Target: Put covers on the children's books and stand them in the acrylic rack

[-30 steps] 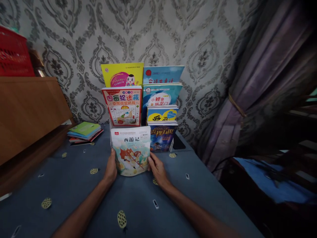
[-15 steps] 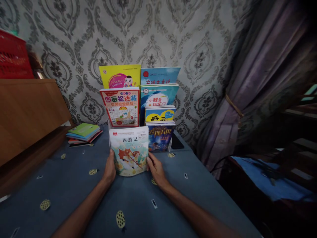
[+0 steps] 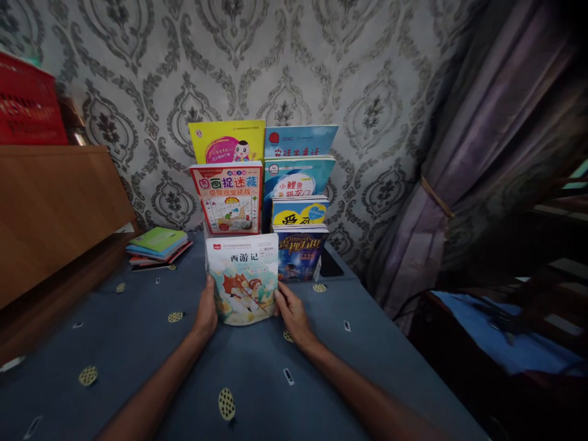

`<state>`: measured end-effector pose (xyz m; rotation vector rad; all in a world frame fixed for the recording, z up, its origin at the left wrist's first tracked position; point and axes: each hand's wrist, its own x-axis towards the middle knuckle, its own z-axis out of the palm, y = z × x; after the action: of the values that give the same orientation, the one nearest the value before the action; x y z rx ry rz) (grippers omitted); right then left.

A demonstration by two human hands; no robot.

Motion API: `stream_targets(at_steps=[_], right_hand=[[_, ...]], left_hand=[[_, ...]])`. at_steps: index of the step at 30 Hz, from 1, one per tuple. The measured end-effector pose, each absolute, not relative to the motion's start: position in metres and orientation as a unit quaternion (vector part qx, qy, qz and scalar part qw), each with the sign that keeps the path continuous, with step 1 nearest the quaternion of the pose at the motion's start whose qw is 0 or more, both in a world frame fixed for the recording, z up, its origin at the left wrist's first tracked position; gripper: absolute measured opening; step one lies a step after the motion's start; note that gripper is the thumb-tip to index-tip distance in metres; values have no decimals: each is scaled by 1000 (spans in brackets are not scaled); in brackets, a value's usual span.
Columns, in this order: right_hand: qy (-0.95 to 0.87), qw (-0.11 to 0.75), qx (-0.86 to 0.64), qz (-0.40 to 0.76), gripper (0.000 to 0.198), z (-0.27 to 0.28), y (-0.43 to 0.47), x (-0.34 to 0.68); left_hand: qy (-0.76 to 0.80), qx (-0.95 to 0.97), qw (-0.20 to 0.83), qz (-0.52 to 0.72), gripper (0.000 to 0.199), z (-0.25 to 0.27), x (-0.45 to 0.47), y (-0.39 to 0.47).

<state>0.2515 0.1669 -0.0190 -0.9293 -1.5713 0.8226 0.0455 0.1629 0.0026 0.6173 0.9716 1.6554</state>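
Note:
A pale book (image 3: 243, 282) with a red-winged figure on its cover stands tilted back at the front left of a tiered display of books. My left hand (image 3: 208, 309) grips its left edge, and my right hand (image 3: 293, 312) grips its right edge, fingers partly behind it. Behind it rise a red-bordered picture book (image 3: 232, 202) and a yellow book (image 3: 225, 139). In the right column are a dark blue book (image 3: 298, 254), a yellow-and-blue book (image 3: 298, 212), a teal book (image 3: 298, 177) and a blue book (image 3: 301, 139). The stand holding them is mostly hidden.
On the blue patterned tablecloth (image 3: 151, 331), a stack of thin books (image 3: 158, 246) lies at the left. A dark flat object (image 3: 331, 263) rests right of the display. A wooden cabinet (image 3: 55, 208) carries a red basket (image 3: 30, 104). A purple curtain (image 3: 441, 159) hangs at the right.
The whole scene has shifted slightly to the right in view. Both hands keep their hold on the pale book, which stays in the same place before the display.

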Motion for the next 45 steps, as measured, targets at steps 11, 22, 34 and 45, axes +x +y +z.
stream_targets(at_steps=[11,22,34,45], right_hand=[[-659,524,-406,355,55,-15,166,252],[-653,527,-403,365,53,-14,166,252],[-651,529,-409,360,54,-22,172,251],[-653,526,-416,351,54,-21,172,248]], left_hand=[[375,265,557,692,46,-2,45,165],[386,258,549,696,46,-3,45,168],[359,262,549,708,46,-1,46,169],[345,256,562,707,46,-2,45,168]])
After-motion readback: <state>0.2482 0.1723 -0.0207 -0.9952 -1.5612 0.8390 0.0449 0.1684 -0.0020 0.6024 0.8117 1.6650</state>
